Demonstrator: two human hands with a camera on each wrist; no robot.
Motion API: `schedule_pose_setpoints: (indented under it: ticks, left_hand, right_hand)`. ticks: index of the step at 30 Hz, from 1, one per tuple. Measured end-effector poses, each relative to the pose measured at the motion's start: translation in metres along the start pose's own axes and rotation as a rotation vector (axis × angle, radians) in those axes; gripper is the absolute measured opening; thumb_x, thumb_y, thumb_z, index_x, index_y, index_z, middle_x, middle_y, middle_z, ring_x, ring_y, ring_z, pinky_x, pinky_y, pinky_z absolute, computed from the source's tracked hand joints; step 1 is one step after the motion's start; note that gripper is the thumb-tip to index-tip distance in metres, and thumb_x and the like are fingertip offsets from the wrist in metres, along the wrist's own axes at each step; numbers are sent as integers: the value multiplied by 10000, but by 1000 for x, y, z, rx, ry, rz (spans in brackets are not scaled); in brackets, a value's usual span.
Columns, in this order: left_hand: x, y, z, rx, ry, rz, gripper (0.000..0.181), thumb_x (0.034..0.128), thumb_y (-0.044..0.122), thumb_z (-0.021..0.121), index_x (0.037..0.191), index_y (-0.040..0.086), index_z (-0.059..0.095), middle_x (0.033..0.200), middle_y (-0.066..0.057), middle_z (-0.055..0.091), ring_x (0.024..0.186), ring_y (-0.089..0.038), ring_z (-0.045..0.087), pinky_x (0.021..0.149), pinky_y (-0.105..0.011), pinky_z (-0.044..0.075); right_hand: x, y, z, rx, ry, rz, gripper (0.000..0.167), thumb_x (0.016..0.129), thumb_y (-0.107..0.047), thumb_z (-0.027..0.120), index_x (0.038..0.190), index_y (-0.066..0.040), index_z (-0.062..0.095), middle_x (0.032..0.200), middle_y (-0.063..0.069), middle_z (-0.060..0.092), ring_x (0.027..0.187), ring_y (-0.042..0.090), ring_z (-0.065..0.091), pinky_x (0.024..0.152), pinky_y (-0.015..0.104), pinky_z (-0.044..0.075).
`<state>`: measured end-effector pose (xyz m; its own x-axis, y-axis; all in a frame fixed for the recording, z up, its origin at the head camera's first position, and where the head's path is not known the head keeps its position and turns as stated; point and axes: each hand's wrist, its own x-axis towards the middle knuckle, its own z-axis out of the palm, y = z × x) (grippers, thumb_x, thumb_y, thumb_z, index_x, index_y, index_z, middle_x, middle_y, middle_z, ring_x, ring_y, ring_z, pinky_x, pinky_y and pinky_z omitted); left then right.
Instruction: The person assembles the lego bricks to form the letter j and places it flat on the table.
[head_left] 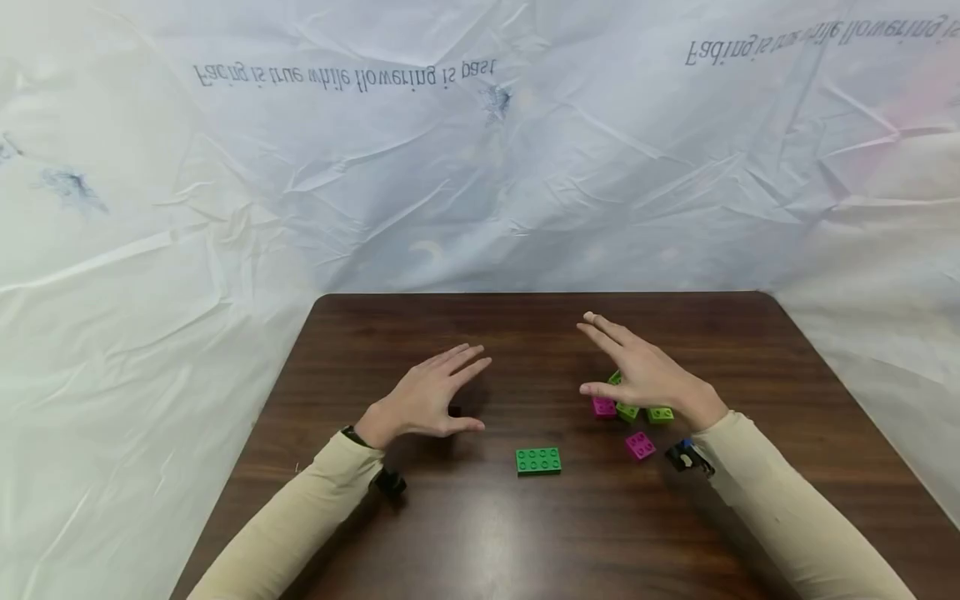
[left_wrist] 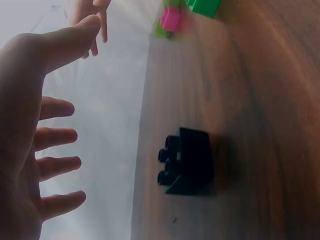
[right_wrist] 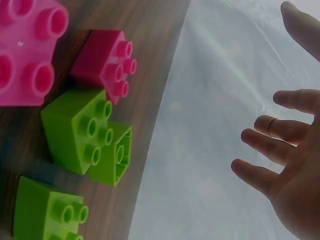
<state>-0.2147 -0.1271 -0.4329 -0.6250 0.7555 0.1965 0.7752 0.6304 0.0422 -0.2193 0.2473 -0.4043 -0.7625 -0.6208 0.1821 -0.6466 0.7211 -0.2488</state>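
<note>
The left hand (head_left: 423, 400) hovers with fingers spread wide over the left half of the dark wood-grain desk (head_left: 480, 542), near a black studded plastic block (left_wrist: 192, 162). The right hand (head_left: 652, 375), also spread wide, hovers toward the right edge, near two magenta four-stud plastic blocks (head_left: 640, 446) and three lime-green plastic blocks (right_wrist: 75, 132), one showing its hollow underside. A green rectangular eight-stud plastic block (head_left: 537, 462) lies mid-desk, well apart from the far edge.
</note>
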Motion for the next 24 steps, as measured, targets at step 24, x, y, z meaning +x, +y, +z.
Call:
schedule_pose_setpoints:
  ticks: [24]
  left_hand:
    - [6,27,24,-139,-144,44,930,838,682,599,1532,132,315,1521,-117,394,1369,-259,428,1058,-438,409]
  right_hand:
    - [-14,35,22,71,-36,187,780,911,-471,649,1483,-16,376,1476,249,407,1362,477,335,1055,641,298]
